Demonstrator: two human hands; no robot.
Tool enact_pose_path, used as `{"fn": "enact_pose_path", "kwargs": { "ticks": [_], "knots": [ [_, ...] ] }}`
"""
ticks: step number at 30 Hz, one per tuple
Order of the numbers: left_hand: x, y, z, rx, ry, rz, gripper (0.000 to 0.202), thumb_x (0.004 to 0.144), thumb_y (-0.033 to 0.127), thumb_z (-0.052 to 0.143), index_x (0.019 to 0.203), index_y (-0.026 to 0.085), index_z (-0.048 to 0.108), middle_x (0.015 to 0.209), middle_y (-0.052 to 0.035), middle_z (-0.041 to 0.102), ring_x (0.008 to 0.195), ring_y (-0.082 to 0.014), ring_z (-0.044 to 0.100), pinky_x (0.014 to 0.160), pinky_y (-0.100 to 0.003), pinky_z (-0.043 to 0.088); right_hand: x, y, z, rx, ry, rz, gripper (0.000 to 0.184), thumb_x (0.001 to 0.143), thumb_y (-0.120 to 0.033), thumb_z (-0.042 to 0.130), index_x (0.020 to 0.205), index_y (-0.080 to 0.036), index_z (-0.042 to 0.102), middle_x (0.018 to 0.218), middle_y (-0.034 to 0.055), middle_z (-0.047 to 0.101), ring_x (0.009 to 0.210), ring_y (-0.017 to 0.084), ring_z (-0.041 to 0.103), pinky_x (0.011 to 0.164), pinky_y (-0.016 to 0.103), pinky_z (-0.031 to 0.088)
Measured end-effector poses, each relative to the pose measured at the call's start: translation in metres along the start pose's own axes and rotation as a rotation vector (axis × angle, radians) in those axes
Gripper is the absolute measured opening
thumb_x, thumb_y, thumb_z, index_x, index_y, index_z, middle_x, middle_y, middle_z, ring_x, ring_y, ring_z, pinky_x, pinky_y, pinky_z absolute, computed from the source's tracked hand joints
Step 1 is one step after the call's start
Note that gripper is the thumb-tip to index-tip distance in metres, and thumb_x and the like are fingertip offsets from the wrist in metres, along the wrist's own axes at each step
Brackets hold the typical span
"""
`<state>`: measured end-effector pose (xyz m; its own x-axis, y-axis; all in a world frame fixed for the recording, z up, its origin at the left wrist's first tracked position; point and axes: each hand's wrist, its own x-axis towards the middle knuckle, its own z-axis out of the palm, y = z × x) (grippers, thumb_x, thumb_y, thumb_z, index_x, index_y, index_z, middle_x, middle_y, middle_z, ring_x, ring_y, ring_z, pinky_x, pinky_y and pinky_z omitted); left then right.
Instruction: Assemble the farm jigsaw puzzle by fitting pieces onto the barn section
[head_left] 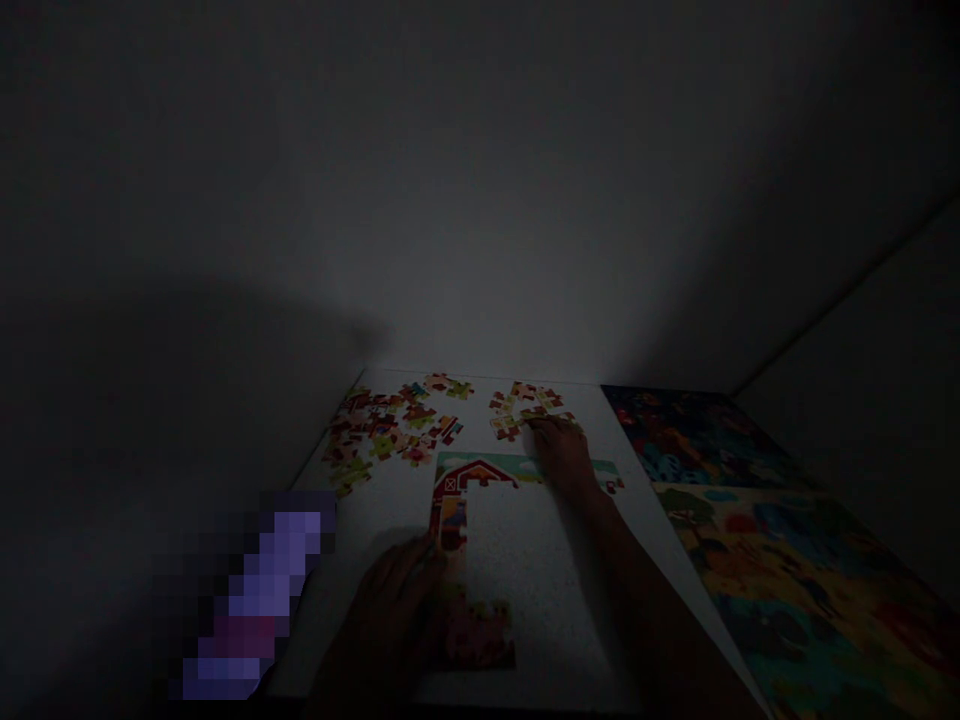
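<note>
Reaching across the bench, the right hand lies palm down with its fingers narrowed onto the near side of a loose heap of jigsaw pieces, though the dimness hides whether a piece is pinched among them. The left hand sits low and curled at the left side of a white puzzle board, against a column of fitted pieces; whether it holds anything cannot be told. More fitted pieces show a red barn along the board's top and a pinkish patch near its bottom, framing a bare speckled middle, which seems the reason the loose pieces are kept off the board, beyond its far edge. A second, larger heap of pieces lies left of the first, with a gap of white bench between them. Colourful picture panels line the bench's right edge, so open room lies mainly to the left, where a blurred purple object sits by the near corner.
</note>
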<state>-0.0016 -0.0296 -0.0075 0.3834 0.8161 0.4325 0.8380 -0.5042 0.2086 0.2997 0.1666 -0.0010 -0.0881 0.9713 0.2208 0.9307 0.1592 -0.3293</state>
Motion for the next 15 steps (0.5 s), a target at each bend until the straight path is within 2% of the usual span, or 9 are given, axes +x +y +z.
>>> {"fn": "enact_pose_path", "kwargs": {
  "ticks": [7,12,15],
  "knots": [
    [0.0017,0.0023,-0.0021,0.026,0.021,0.031,0.039,0.096,0.034,0.051,0.132,0.024,0.059,0.137,-0.0074,0.062,0.123,-0.0226,0.058,0.096,-0.038,0.057,-0.0013,0.0007,0.004,-0.006,0.027,0.003,0.038,0.095,-0.026,0.044,0.128,-0.026,0.064,0.132,0.0083,0.063,0.124,0.025,0.053,0.106,0.041,0.037],
    [0.0035,0.0045,-0.0078,0.028,-0.024,0.022,0.041,0.094,0.028,0.053,0.135,0.024,0.058,0.139,-0.0073,0.06,0.125,-0.0228,0.057,0.099,-0.038,0.055,-0.0029,-0.0032,0.0031,0.016,0.058,0.013,0.037,0.095,-0.026,0.044,0.125,-0.023,0.065,0.132,0.0088,0.063,0.125,0.025,0.053,0.107,0.041,0.037],
    [0.0008,0.003,-0.0059,0.027,-0.036,0.031,0.043,0.094,0.029,0.055,0.137,0.025,0.056,0.141,-0.0075,0.058,0.127,-0.023,0.056,0.1,-0.038,0.054,-0.0033,-0.0059,0.0033,0.031,0.028,-0.029,0.038,0.095,-0.028,0.044,0.127,-0.021,0.064,0.134,0.0107,0.062,0.127,0.026,0.052,0.106,0.043,0.038]
  ]
}}
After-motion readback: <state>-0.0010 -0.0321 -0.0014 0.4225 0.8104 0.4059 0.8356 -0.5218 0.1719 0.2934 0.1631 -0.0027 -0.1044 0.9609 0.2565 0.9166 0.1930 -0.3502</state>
